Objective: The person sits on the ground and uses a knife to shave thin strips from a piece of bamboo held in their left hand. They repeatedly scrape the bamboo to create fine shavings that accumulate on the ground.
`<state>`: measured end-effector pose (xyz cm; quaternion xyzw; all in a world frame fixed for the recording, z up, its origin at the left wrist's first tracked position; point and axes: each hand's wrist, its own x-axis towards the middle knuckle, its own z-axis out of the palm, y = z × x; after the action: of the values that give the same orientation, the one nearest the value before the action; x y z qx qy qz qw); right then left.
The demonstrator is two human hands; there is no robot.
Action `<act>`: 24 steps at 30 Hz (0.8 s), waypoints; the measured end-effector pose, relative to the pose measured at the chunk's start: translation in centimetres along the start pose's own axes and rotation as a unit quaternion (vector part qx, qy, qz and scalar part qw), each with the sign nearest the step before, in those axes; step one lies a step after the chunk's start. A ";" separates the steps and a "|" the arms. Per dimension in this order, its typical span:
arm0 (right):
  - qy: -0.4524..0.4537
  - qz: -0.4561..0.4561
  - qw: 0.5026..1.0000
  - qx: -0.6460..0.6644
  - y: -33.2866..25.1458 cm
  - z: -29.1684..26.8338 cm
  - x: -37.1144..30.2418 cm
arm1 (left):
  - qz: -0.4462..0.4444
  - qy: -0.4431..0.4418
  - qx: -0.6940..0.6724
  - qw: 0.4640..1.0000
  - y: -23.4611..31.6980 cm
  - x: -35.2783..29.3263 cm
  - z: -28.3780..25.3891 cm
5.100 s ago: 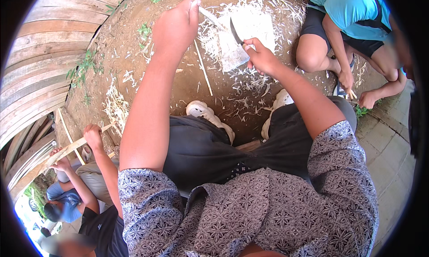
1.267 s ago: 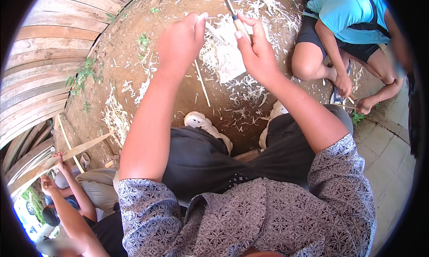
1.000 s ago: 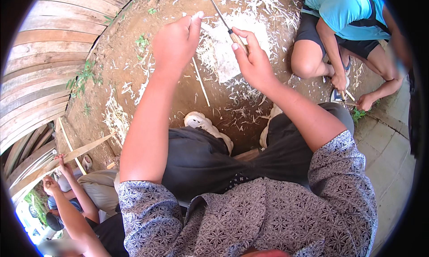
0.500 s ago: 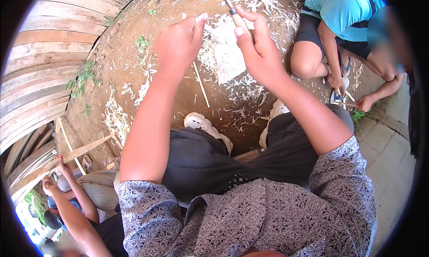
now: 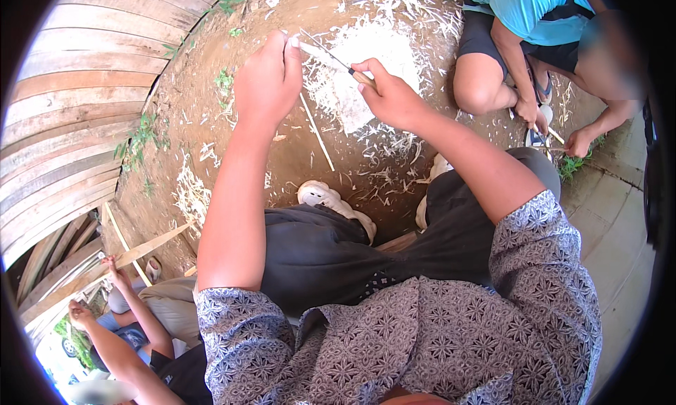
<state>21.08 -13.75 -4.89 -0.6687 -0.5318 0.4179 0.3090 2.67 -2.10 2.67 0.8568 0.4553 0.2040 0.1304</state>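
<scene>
My right hand (image 5: pixel 391 99) is closed around the light wooden handle of a knife (image 5: pixel 361 76). Its thin blade points up and left, towards my left hand. My left hand (image 5: pixel 270 81) is raised opposite it, closed, with the thumb pressed along the top. A pale end shows by that thumb, but it blends into the white behind it, so I cannot make out what the fingers hold. Below both hands, pale wood shavings (image 5: pixel 394 49) lie heaped on the dirt, around and over a whitish sheet (image 5: pixel 350 113).
A thin pale stick (image 5: pixel 316 130) lies on the ground between my forearms. At right, a person in a turquoise shirt (image 5: pixel 517 11) crouches, working with both hands. At lower left, another person's hands hold a long wooden strip (image 5: pixel 144 247). A plank wall (image 5: pixel 77 88) curves along the left.
My right hand has moved down and slightly left, and the knife blade has swung from pointing up to pointing left. My left hand has shifted a little left.
</scene>
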 end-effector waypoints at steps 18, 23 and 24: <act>0.157 -0.128 0.979 0.020 -1.2 -0.9 -0.7 | 0.047 -0.031 0.052 0.997 0.9 0.0 0.4; 0.116 -0.087 0.988 -0.051 -0.9 -0.8 -0.8 | 0.054 -0.031 0.063 0.996 1.3 0.1 0.7; 0.064 -0.062 0.991 -0.099 -0.7 -0.8 -0.7 | 0.056 -0.022 0.064 0.996 1.3 0.1 0.8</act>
<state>21.41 -14.24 -3.78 -0.6872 -0.5901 0.2993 0.3001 4.06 -2.74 2.54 0.8915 0.4161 0.1628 0.0742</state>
